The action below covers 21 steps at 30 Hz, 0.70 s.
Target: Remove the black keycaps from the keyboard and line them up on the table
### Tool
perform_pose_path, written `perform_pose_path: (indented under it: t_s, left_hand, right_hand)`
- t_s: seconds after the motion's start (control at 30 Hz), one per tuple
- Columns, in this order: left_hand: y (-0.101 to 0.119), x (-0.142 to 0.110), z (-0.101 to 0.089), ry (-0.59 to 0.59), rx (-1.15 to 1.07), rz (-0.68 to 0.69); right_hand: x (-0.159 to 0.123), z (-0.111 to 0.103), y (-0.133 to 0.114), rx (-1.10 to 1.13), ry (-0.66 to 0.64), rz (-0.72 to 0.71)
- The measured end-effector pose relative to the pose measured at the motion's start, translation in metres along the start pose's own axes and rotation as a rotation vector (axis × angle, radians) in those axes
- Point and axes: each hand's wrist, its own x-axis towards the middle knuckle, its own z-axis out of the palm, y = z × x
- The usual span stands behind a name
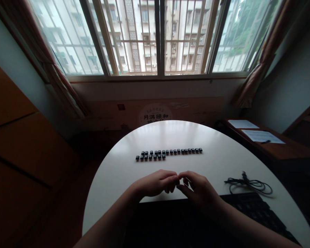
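Note:
Over the near part of the round white table, my left hand (161, 182) and my right hand (200, 184) meet at the fingertips. Between them is a small dark piece (177, 182) that looks like a keycap, mostly covered by the fingers. The left fingers are curled in and pressed together; the right thumb and index finger close around the piece from the other side. Just beyond the hands, black keycaps (171, 151) stand in two rows, the back one reaching farther right. A black keyboard (253, 205) lies beneath my forearms, largely in shadow.
On the white table (113, 182), a coiled black cable (250, 184) lies right of my hands. A brown side table (268, 151) at the right holds paper sheets (262, 136) and a pen (266, 141). A barred window (160, 41) and curtains stand behind.

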Motion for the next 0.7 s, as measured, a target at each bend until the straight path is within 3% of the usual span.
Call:
perform_pose_path:
  t_s: [0.17, 0.37, 0.7]
  left_hand:
    - [-0.005, -0.002, -0.011, 0.113, 0.314, -0.127]
    - [-0.007, -0.002, -0.01, 0.048, 0.669, -0.221]
    - [-0.006, -0.01, -0.008, -0.038, 0.743, -0.272]
  right_hand:
    - [0.001, -0.002, 0.002, -0.073, 0.006, 0.11]
    - [0.002, 0.0, 0.003, -0.231, -0.073, 0.121]
    - [0.0, 0.009, 0.003, -0.528, -0.17, 0.172]
